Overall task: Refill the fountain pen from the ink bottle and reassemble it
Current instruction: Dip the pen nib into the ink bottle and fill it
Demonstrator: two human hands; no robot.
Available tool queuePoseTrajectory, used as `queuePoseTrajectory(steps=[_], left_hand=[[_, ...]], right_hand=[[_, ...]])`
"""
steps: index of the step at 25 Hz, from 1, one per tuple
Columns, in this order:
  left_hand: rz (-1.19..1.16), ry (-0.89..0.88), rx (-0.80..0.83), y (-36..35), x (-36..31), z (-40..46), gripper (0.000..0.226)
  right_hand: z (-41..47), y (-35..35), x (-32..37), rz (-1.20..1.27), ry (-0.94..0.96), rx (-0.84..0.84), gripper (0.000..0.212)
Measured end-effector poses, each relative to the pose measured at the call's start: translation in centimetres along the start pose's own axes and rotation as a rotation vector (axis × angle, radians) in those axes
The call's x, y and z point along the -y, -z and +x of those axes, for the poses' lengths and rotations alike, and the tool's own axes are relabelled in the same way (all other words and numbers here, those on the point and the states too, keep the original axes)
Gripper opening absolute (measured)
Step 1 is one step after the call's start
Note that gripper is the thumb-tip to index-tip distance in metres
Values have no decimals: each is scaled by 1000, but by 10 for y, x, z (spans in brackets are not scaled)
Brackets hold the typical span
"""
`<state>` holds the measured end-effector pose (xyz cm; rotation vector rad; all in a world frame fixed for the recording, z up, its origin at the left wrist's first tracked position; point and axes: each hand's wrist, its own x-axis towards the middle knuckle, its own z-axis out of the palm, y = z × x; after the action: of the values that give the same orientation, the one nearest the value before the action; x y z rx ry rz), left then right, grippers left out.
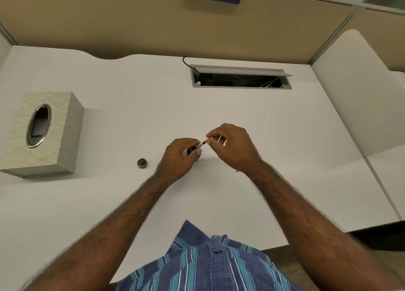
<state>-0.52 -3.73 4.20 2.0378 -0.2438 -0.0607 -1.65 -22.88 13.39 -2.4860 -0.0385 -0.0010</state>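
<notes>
Between both hands point(182, 153), pen point(202, 144).

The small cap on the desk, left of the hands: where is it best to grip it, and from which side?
Grip the cap by its round side wall, coming from above with two fingers. It lies alone on the desk, opening apparently up, with free space all around.

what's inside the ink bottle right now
A slim pen part, pinched by the right hand, angles into the ink bottle. The left hand covers its tip and any ink.
</notes>
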Motion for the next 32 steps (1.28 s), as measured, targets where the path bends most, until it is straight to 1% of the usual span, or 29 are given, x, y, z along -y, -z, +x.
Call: queuePoseTrajectory(steps=[3, 7, 12, 19, 28, 32], left_hand=[[-12, -15, -8, 0, -2, 1, 25], [-24, -21, -20, -1, -4, 4, 18], [-53, 18, -32, -4, 4, 9, 21], [-69, 27, -22, -5, 7, 9, 20], [-93, 47, -57, -9, 13, 10, 24], [-61, 31, -71, -10, 14, 11, 17]], right_hand=[[6, -2, 4, -24, 21, 47, 14], [13, -4, 8, -36, 26, 63, 14], [18, -4, 10, -65, 18, 86, 14], [22, -8, 11, -88, 13, 129, 11], [29, -11, 11, -94, -26, 107, 10], [28, -12, 15, -111, -48, 75, 12]])
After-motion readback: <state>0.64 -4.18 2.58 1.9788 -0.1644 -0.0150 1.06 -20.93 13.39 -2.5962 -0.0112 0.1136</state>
